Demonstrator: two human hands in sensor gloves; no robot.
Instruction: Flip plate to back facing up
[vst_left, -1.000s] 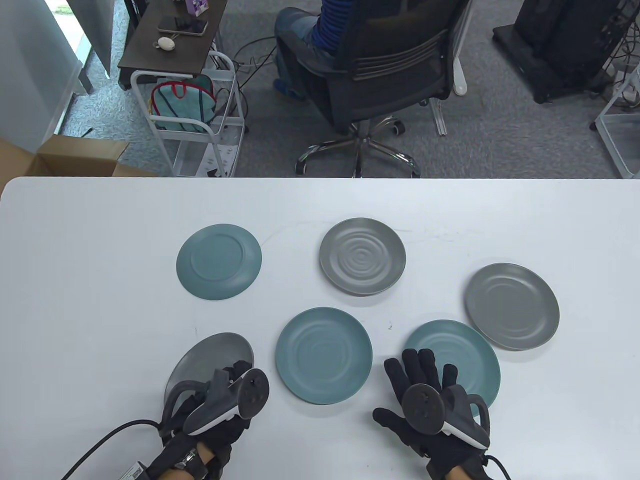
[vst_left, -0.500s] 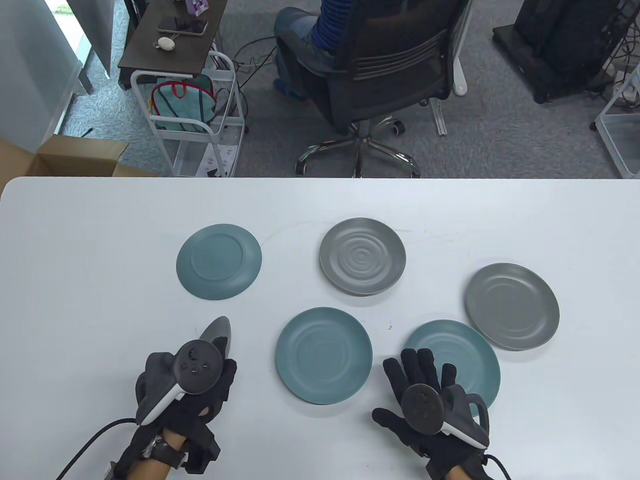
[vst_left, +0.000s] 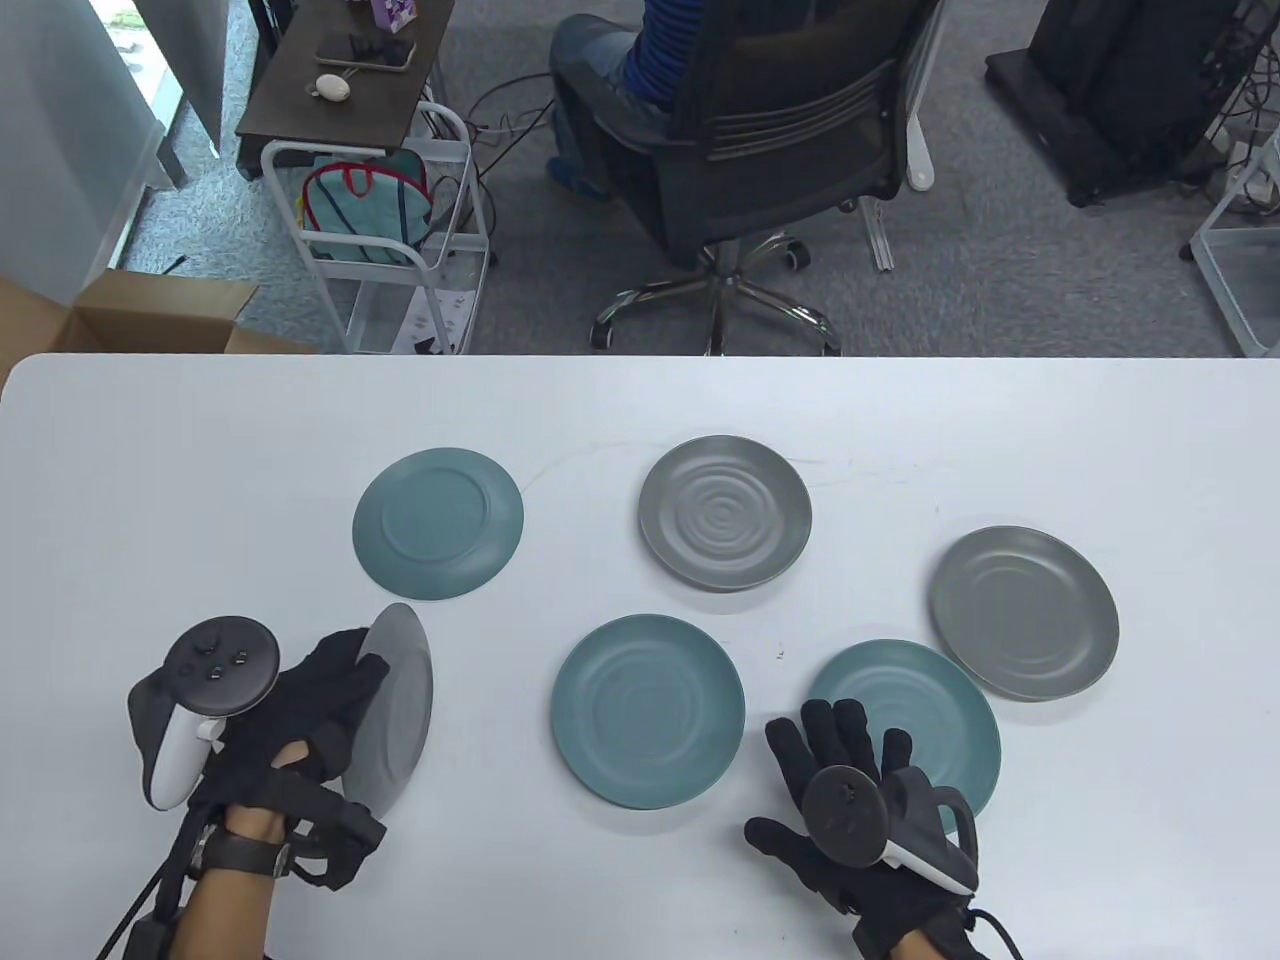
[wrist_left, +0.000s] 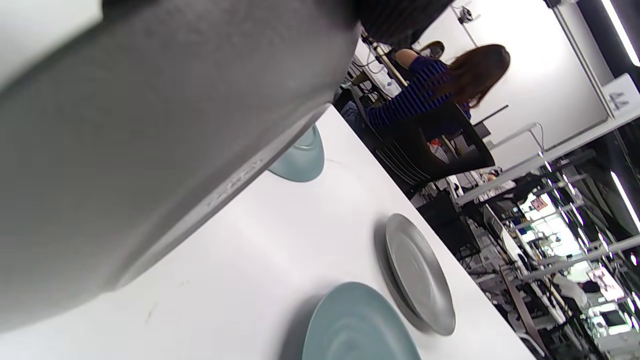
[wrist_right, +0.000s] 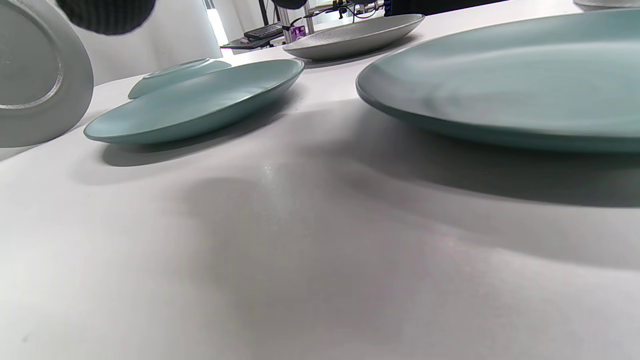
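Observation:
My left hand (vst_left: 320, 715) grips a grey plate (vst_left: 400, 705) at the front left of the table and holds it tilted steeply on its edge, its back turned to the right. In the left wrist view the plate (wrist_left: 150, 145) fills the upper left, very close. In the right wrist view its back with the foot ring (wrist_right: 35, 75) shows at the far left. My right hand (vst_left: 840, 770) rests flat with spread fingers, over the near edge of a teal plate (vst_left: 920, 700), holding nothing.
On the white table (vst_left: 150, 480) lie a teal plate back up (vst_left: 437, 522), a grey rippled plate (vst_left: 725, 512), a teal rippled plate (vst_left: 647, 710) and a grey plate (vst_left: 1022, 612). An office chair with a seated person (vst_left: 740, 130) stands beyond the far edge.
My left hand has swung to the left and rotated, turning the grey plate from nearly flat to steeply tilted with its back coming round. The right hand has not moved.

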